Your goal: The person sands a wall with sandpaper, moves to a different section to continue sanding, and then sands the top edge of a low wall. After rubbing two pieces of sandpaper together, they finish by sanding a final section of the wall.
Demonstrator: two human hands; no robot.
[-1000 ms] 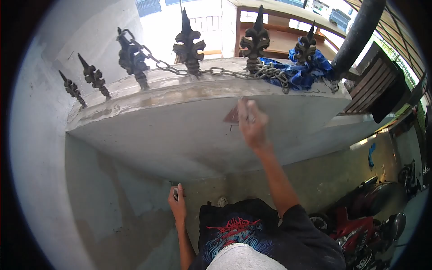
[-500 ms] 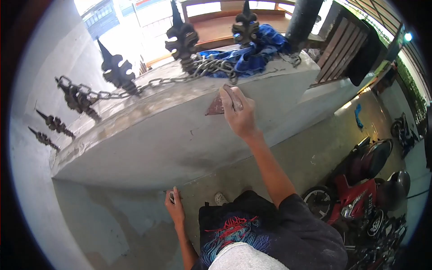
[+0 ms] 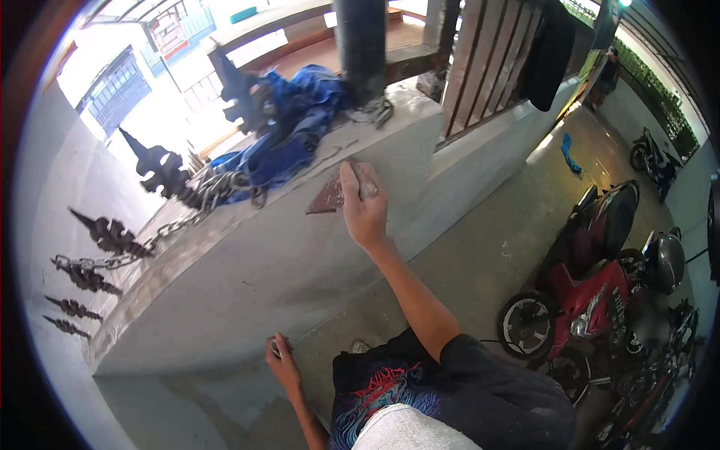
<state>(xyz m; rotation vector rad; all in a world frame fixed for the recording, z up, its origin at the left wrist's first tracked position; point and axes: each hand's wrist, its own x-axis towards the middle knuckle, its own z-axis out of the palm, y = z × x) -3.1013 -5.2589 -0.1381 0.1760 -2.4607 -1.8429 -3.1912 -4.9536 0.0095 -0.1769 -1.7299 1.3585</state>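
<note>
My right hand (image 3: 366, 206) presses a reddish-brown piece of sandpaper (image 3: 325, 196) against the grey wall (image 3: 300, 255), just under its top edge. The fingers are bent over the sheet, and one pointed corner sticks out to the left. Pale dust coats the fingers. Lower down, my left hand (image 3: 283, 361) hangs near the foot of the wall with its fingers curled around something small that I cannot make out. Above the sandpaper, a blue cloth (image 3: 289, 142) lies in a heap on the wall top, beside a metal chain (image 3: 217, 187).
Dark spiked finials (image 3: 154, 166) line the wall top on the left. A black post (image 3: 360, 52) and a slatted wooden gate (image 3: 491, 64) stand further right. On the floor at right is a red motorcycle (image 3: 589, 292), with other motorcycles around it.
The view has turned to the right, so the wall and cloth sit further left. My right hand has stayed near the upper wall, still holding the sandpaper. My left hand remains low.
</note>
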